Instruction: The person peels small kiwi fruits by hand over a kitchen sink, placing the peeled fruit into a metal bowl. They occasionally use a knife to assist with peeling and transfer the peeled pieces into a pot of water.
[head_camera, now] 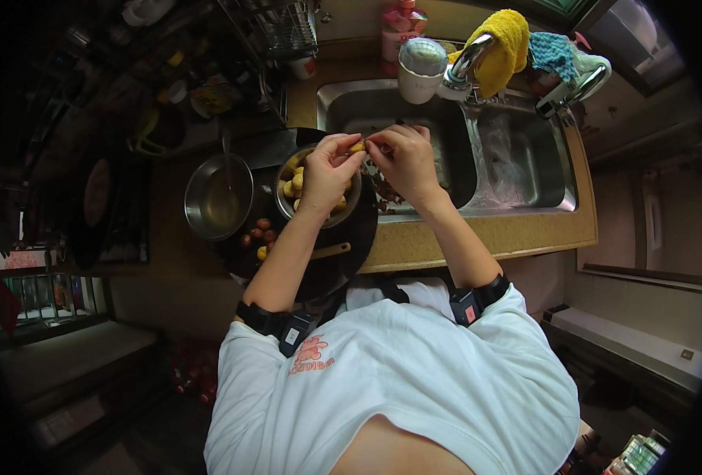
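Note:
Between the fingertips of both hands is a small yellow nut, apparently a peeled chestnut point(357, 146). My left hand point(329, 172) grips its left end, above a steel bowl point(355, 199) of similar yellow chestnuts point(289, 189). My right hand point(409, 155) pinches at the right end, over the left sink basin; its thumb is partly hidden. Several brown unpeeled chestnuts point(263, 224) lie on a round black board point(333, 276), partly behind my left forearm. Next to them is a knife's pale handle point(331, 251); its blade is hidden.
Brown shell scraps point(388, 195) lie in the left basin of the steel double sink point(474, 172). Another steel bowl point(218, 228), with liquid and a spoon point(227, 160), stands left. A white faucet filter point(422, 71) overhangs the sink. A yellow cloth point(503, 50) drapes the faucet.

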The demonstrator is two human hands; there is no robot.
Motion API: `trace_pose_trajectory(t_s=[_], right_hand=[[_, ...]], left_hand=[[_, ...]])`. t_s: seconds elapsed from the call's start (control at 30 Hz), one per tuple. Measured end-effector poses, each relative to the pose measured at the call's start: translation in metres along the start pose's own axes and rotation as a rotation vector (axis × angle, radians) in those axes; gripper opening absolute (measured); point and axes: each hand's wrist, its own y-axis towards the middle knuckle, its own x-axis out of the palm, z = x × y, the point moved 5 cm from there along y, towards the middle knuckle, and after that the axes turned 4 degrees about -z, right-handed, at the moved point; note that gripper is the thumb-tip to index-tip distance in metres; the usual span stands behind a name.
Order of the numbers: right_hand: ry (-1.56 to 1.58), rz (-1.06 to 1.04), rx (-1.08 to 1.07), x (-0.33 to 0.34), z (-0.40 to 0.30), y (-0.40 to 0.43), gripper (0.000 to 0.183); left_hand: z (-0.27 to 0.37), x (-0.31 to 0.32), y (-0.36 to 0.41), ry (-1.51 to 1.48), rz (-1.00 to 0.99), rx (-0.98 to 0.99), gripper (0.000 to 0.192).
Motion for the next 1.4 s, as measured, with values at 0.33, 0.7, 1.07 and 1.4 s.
trace_pose_trajectory(t_s=[0.33,0.7,1.07,1.4], right_hand=[[-0.063,0.000,0.022,-0.003,0.008,-0.002,0.008],[-0.050,-0.048,-0.204,-0.010,-0.006,-0.002,0.007],[-0.173,0.001,-0.229,-0.011,-0.016,-0.002,0.011],[-0.086,0.041,-0.052,-0.016,0.004,0.000,0.007]], left_hand=[[0.004,-0.004,-0.008,-0.231,-0.105,-0.138,0.031],[0.006,-0.008,-0.003,-0.148,-0.072,-0.154,0.031],[0.001,-0.001,-0.001,-0.174,-0.094,-0.139,0.033],[0.003,0.000,-0.002,-0.146,-0.104,-0.153,0.031]])
